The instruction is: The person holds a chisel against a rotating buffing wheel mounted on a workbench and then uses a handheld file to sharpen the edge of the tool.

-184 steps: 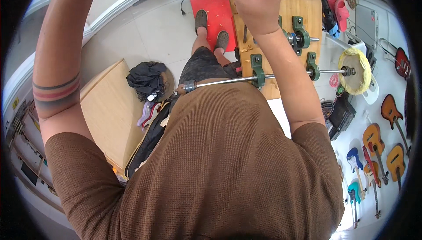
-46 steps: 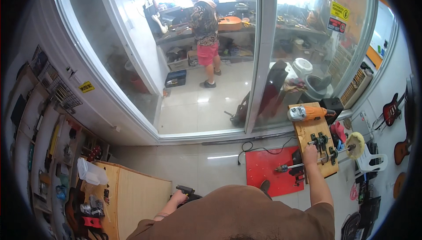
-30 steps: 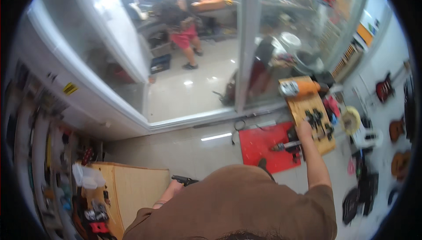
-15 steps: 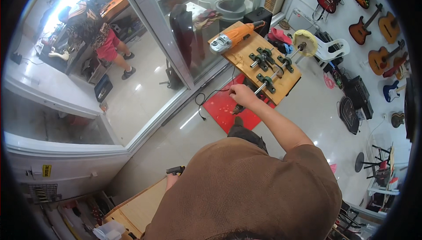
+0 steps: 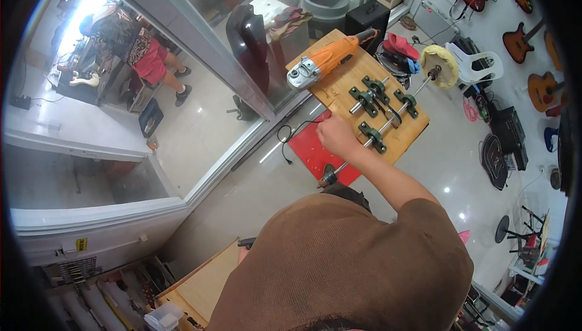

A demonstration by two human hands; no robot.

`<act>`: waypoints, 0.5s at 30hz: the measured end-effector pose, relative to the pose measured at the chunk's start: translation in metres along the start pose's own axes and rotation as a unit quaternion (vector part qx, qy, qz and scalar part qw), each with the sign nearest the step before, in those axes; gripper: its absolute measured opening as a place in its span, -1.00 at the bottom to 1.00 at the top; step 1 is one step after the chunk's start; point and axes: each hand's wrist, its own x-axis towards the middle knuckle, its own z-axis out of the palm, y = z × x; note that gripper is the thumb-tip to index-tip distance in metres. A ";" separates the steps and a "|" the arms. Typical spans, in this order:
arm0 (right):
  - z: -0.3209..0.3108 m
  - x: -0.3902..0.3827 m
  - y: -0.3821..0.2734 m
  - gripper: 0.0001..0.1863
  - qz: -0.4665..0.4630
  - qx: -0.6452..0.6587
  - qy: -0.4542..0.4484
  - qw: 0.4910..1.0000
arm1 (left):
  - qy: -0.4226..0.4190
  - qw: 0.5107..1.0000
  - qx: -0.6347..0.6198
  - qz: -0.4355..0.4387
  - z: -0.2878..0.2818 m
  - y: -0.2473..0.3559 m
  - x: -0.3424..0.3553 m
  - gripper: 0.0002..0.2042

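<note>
In the head view, the right hand (image 5: 334, 133) is near the middle of the frame, at the left edge of a wooden board (image 5: 407, 136). Its fingers are curled in; whether they close on anything I cannot tell. Only a sliver of the left hand (image 5: 242, 253) shows, below centre and left, gripping a dark tool (image 5: 247, 242) – the torso (image 5: 339, 258) hides the rest, so how tightly the fingers close is not visible.

A long shaft (image 5: 387, 126) runs diagonally right of centre, through bearings (image 5: 371, 137) on the board. A chuck (image 5: 328, 179) ends it at lower left, a yellow wheel (image 5: 447, 67) at upper right. An orange grinder (image 5: 330, 57) lies on the board's upper-left end, above the right hand. Beneath the board, toward the frame's middle, a red mat (image 5: 308, 148) shows, a black cord (image 5: 284, 140) beside it.

In the upper left, a person in pink shorts (image 5: 150, 64) leans over a bench. Guitars (image 5: 515, 43) hang at upper right – near a white chair (image 5: 490, 71). A wooden box (image 5: 209, 279) sits at lower left.
</note>
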 end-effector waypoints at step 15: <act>-0.027 0.029 -0.007 -0.67 0.058 0.079 -0.132 0.986 | -0.035 0.996 -0.004 0.079 -0.028 0.047 0.044 -0.58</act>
